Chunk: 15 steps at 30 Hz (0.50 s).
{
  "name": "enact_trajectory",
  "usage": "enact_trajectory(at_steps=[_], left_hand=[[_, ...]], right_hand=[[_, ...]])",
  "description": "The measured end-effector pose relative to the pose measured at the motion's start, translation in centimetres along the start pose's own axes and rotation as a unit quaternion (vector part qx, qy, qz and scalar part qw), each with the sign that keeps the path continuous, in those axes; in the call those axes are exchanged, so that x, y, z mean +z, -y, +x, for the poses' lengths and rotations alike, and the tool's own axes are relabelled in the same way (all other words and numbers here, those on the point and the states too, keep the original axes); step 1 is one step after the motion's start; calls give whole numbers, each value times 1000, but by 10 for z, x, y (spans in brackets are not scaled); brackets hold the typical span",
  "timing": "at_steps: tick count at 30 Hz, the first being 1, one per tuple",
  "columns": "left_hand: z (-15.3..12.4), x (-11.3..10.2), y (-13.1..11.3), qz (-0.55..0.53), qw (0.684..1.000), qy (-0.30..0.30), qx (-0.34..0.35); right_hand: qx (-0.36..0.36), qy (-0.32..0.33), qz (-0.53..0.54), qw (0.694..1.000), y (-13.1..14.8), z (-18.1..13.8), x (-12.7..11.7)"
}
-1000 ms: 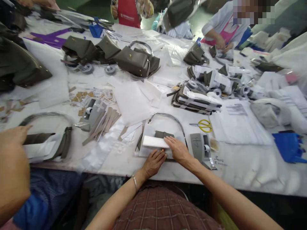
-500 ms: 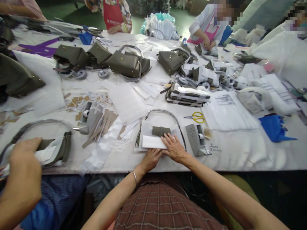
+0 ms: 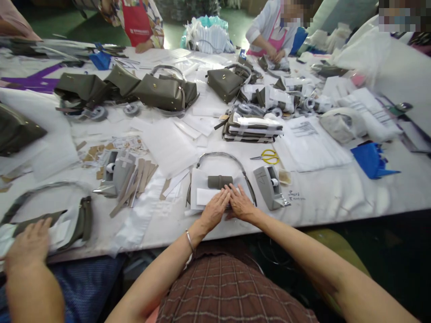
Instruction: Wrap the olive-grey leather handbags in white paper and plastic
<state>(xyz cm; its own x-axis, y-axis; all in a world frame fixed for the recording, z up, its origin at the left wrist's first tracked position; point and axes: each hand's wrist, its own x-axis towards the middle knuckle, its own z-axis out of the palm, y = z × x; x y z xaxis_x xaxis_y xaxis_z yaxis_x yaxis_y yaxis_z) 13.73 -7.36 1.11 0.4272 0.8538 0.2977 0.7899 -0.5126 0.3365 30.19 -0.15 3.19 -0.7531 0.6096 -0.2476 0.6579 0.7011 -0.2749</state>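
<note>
"Which step?"
"Seemingly wrapping the bag (image 3: 220,181), on the table's (image 3: 323,190) near side: left hand (image 3: 214,208) and right hand (image 3: 241,204) meet at its white sheet (image 3: 205,196), fingers outstretched, unclenched."
"Next move?"
"Probably calls for holding the sheet flat."

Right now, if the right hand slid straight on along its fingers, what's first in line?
Likely the banded olive roll, just ahead of the right hand; contact can't be told from this view.

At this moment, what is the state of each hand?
Left hand: open, laid over the white strip.
Right hand: open, fingertips beside the olive roll.
</note>
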Motion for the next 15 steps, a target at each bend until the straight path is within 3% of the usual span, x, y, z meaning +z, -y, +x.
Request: enact_trajectory(at_steps=[3,5,6,8,10,12,13,15], left_hand=[[-9,18,10,-7,1000,-4,-11],[-14,23,11,-10,1000,-8,-13],[-16,23,11,-12,1000,-9,-10],[-16,20,10,-18,1000,-6,-7],[-14,16,10,-27,1000,0,-12],[-12,13,10,-37,999,7,-13],[-11,11,10,-41,999,9,-12],[-10,8,10,-49,999,10,-9]], right_hand=[[-20,-23,89,996,-3,-9,-15],[29,-114,189,975,-3,-25,-24],[83,-183,243,949,-2,-35,-26],[231,-325,353,846,0,-57,-24],[375,-400,469,693,3,-74,-13],[453,-374,591,553,8,-81,5],[463,-337,647,504,11,-80,13],[448,-274,727,442,17,-71,27]])
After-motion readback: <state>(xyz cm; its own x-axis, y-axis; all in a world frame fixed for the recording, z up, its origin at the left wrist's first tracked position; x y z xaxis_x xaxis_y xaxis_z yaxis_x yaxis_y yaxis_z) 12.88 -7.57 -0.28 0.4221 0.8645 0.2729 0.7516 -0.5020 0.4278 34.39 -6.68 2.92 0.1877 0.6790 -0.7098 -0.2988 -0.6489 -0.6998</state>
